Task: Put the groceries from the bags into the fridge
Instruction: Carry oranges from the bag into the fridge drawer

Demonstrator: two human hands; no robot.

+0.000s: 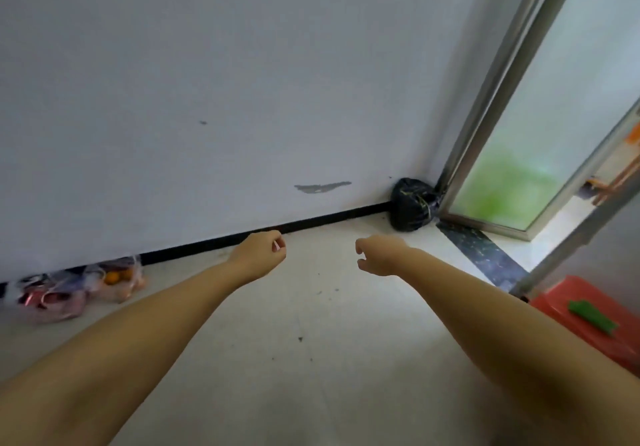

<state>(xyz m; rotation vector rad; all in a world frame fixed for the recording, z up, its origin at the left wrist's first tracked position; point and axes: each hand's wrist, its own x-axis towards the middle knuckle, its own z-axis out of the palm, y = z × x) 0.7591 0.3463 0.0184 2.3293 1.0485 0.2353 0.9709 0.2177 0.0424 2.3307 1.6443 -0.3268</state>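
Against the white wall (173, 82), clear grocery bags (79, 286) show oranges. Right of them, left hand (261, 255) and right hand (379, 255) hang loosely curled, empty. A black bag (412, 205) sits in the wall's corner.

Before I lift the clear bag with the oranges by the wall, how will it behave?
The clear bag looks thin and slumped, so it is probably floppy and will sag. The oranges inside are round and may shift or roll. It seems fairly light, though its other contents are blurred.

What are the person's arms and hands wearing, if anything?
Nothing that shows. Both forearms are bare along all that is in view, with no sleeve, watch or bracelet. The left hand and right hand wear no gloves, and no rings are visible.
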